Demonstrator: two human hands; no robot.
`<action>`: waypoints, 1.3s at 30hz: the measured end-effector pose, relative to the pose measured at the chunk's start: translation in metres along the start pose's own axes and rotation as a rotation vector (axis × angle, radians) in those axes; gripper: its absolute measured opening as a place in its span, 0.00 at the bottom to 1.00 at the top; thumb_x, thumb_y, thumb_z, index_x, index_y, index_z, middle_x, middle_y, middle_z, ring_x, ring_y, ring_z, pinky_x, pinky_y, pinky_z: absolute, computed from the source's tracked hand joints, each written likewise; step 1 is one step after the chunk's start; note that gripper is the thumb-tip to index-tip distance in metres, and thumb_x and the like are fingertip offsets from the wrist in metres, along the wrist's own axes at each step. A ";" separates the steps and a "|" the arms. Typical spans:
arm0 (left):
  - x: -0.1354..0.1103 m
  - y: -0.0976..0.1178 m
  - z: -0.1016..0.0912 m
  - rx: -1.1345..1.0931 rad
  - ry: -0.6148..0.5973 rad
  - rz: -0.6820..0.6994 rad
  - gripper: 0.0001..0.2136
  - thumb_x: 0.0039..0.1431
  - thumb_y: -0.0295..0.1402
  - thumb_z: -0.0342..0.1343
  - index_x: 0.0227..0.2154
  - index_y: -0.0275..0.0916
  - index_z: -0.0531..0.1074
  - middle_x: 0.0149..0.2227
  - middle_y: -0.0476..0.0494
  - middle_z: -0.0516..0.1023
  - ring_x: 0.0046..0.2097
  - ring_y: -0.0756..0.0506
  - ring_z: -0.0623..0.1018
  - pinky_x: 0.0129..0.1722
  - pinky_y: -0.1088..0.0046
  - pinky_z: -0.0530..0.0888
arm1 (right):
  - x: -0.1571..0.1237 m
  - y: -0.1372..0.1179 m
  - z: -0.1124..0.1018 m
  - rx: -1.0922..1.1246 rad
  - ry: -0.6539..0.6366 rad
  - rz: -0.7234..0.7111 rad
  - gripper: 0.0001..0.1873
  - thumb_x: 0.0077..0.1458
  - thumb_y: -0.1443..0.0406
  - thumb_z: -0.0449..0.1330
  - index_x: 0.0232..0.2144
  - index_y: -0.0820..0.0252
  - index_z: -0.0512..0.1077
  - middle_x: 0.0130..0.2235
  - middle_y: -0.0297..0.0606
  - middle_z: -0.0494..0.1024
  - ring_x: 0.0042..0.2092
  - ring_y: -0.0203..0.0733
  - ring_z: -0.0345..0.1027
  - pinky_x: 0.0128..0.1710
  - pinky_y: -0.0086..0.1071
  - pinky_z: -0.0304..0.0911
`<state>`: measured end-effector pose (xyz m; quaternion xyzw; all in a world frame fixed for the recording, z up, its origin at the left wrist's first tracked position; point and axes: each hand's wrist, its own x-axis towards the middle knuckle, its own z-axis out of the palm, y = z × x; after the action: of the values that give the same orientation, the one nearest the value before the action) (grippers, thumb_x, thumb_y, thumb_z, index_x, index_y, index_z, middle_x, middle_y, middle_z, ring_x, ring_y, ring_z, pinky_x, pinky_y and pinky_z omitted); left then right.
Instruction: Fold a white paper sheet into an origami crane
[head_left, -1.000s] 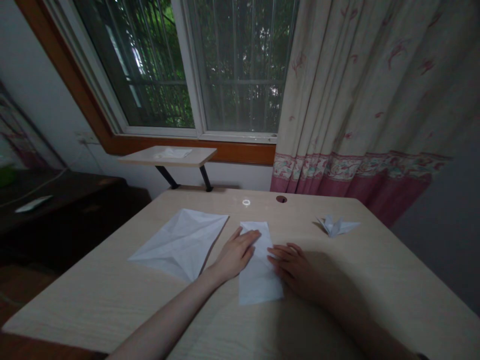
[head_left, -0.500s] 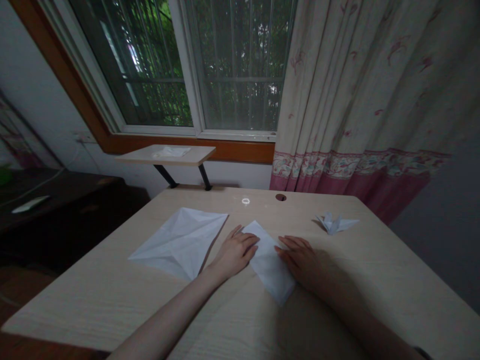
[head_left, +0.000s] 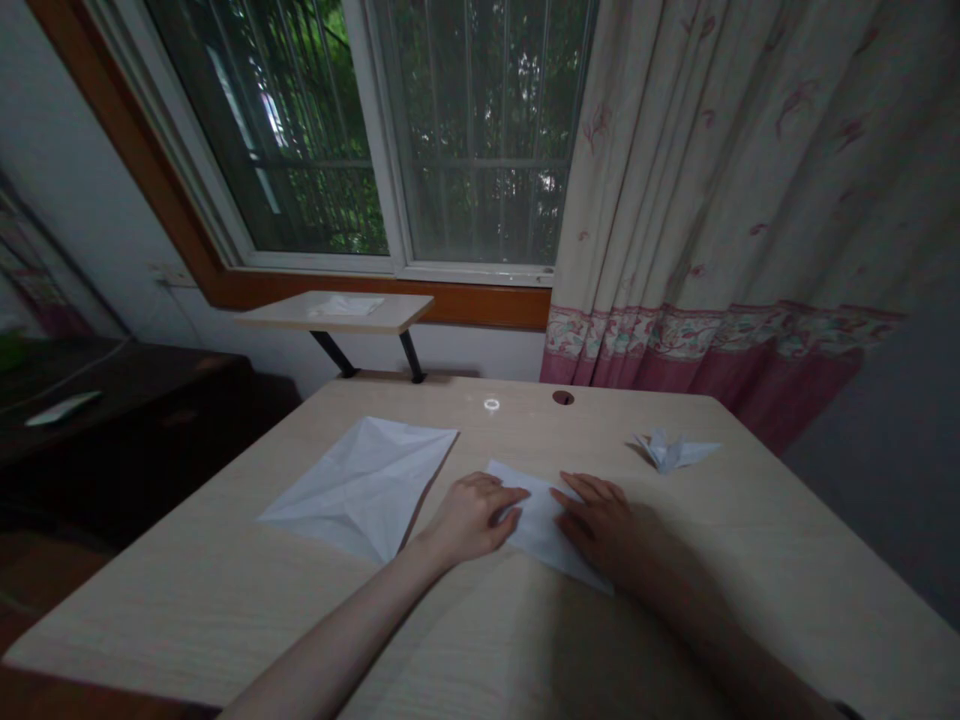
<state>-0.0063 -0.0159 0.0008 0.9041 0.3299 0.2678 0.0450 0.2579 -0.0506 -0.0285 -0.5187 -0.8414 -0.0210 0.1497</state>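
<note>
A folded sheet of white paper (head_left: 553, 540) lies on the desk between my two hands, slanting down to the right. My left hand (head_left: 480, 515) holds its left part, with the index finger on top and the thumb at the near edge. On the paper's right part rests my right hand (head_left: 596, 520), its fingers stretched out and slightly apart. That hand covers some of the paper's right side. To the left lies a larger creased white sheet (head_left: 367, 485), spread out and apart from my hands.
A folded paper figure like a crane (head_left: 671, 453) sits at the desk's back right. The desk (head_left: 187, 600) has a round cable hole (head_left: 563, 398) near its back edge. A small raised shelf (head_left: 397, 310) bears some white paper (head_left: 349, 305). A dark cabinet (head_left: 172, 370) stands left.
The folded paper has turned on the desk and now lies more crosswise, its far tip lower. My left hand has shifted slightly nearer; my right hand has barely moved.
</note>
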 end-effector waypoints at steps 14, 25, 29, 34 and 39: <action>0.001 0.005 -0.002 -0.073 0.026 0.072 0.12 0.68 0.36 0.52 0.47 0.44 0.78 0.35 0.45 0.85 0.36 0.46 0.83 0.42 0.68 0.78 | -0.006 0.006 0.011 0.075 0.029 -0.094 0.23 0.66 0.69 0.49 0.59 0.52 0.71 0.60 0.40 0.74 0.59 0.47 0.69 0.61 0.47 0.65; -0.001 0.000 0.010 -0.037 -0.249 0.021 0.27 0.68 0.42 0.54 0.66 0.41 0.60 0.67 0.37 0.62 0.68 0.39 0.63 0.67 0.55 0.62 | -0.010 -0.013 0.014 0.107 0.003 -0.091 0.29 0.67 0.64 0.49 0.67 0.65 0.57 0.67 0.52 0.62 0.68 0.53 0.54 0.64 0.51 0.59; -0.004 -0.002 0.014 -0.034 -0.279 0.021 0.26 0.71 0.44 0.49 0.68 0.46 0.55 0.69 0.40 0.58 0.70 0.41 0.59 0.68 0.54 0.58 | -0.009 -0.015 0.010 0.086 0.011 -0.107 0.29 0.68 0.63 0.48 0.68 0.64 0.55 0.67 0.52 0.60 0.69 0.53 0.51 0.66 0.53 0.55; -0.006 -0.001 0.016 -0.007 -0.270 0.002 0.26 0.71 0.45 0.47 0.69 0.49 0.53 0.70 0.42 0.56 0.71 0.39 0.54 0.68 0.51 0.55 | -0.008 -0.014 0.008 0.047 -0.023 -0.110 0.29 0.69 0.61 0.47 0.68 0.63 0.55 0.68 0.50 0.59 0.70 0.52 0.49 0.67 0.57 0.50; -0.006 0.002 0.016 0.022 -0.263 -0.022 0.26 0.72 0.47 0.45 0.69 0.48 0.53 0.70 0.42 0.56 0.71 0.36 0.53 0.68 0.46 0.54 | -0.005 -0.011 0.002 0.037 -0.091 -0.059 0.29 0.69 0.58 0.48 0.68 0.60 0.56 0.69 0.47 0.58 0.70 0.52 0.48 0.68 0.59 0.46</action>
<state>-0.0006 -0.0196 -0.0145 0.9281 0.3341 0.1428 0.0808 0.2497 -0.0598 -0.0302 -0.4912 -0.8626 0.0135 0.1203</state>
